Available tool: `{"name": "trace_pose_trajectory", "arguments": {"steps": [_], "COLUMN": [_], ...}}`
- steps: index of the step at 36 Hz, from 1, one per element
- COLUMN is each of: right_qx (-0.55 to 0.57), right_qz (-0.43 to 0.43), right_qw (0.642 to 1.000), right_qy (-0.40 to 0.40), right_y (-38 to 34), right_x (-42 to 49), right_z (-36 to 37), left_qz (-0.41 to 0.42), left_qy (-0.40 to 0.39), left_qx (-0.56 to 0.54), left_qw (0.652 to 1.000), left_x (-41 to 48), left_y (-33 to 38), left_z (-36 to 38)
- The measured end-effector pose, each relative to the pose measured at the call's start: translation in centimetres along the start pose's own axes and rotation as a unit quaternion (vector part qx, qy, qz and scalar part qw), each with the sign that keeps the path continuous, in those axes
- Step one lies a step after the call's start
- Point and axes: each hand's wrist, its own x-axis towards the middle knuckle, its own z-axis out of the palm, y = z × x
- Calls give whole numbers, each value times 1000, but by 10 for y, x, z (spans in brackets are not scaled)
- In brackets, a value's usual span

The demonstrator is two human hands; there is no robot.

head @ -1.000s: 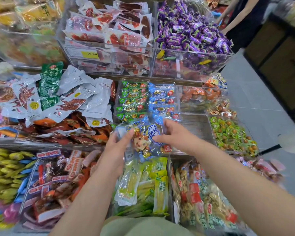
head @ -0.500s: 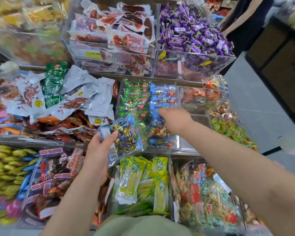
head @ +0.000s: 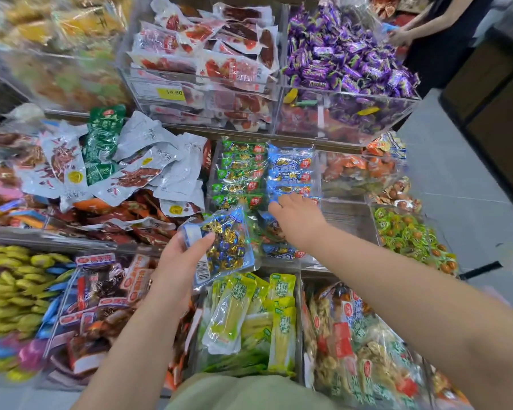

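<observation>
**Stepped snack display, seen from the shopper's side.** Clear bins (head: 353, 113) are rising in tiers. The top tier is holding purple sweets (head: 347, 57) at the right and red packets (head: 208, 51) beside them to the left, with a yellow price tag (head: 172, 94) on the front wall of that bin.

On the middle tier, silver pouches (head: 148, 161) are lying in a loose heap at the left. To their right, green packets (head: 240, 173) and blue packets (head: 290, 170) are standing in two neat columns, side by side and touching.

On the bottom tier, yellow packets (head: 9, 291) are filling the far left bin, and pickle packs (head: 249, 315) are lying in the centre bin, directly below the hands. A second person (head: 444, 31) in dark clothing is standing at the far right end of the display.

The candy bag (head: 225, 247), clear with blue edges and full of gold and blue sweets, is being held in the air, tilted, above the seam between the middle and bottom tiers and just left of the blue packets.

The left hand (head: 178, 261) is gripping the bag at its lower left corner, thumb on the front and fingers behind it.

The right hand (head: 296, 217) is reaching palm-down onto the lower blue packets. Its fingertips are hidden behind the hand, so I cannot tell whether it is grasping one.
</observation>
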Motion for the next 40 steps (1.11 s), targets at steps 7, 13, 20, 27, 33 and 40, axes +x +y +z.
{"name": "trace_pose_trajectory", "arguments": {"steps": [7, 13, 20, 27, 33, 40], "right_qx": [98, 84, 215, 640, 664, 431], "right_qz": [-31, -19, 35, 59, 165, 172], "right_qw": [995, 981, 922, 766, 728, 883], "right_qy": [-10, 171, 320, 19, 44, 62], "right_y": [27, 37, 33, -4, 42, 73], "right_x": [2, -19, -42, -59, -66, -70], "right_z": [13, 15, 13, 6, 1, -10], "left_qz": [-30, -42, -45, -39, 87, 222], "left_qy": [-9, -13, -55, -88, -63, -194], "left_qx": [11, 2, -46, -65, 277, 677], "left_qw": [999, 999, 996, 993, 955, 674], "left_x": [-3, -4, -9, -13, 14, 55], "left_y": [-3, 1, 8, 5, 43, 67], "left_z": [5, 6, 18, 64, 62, 82]}}
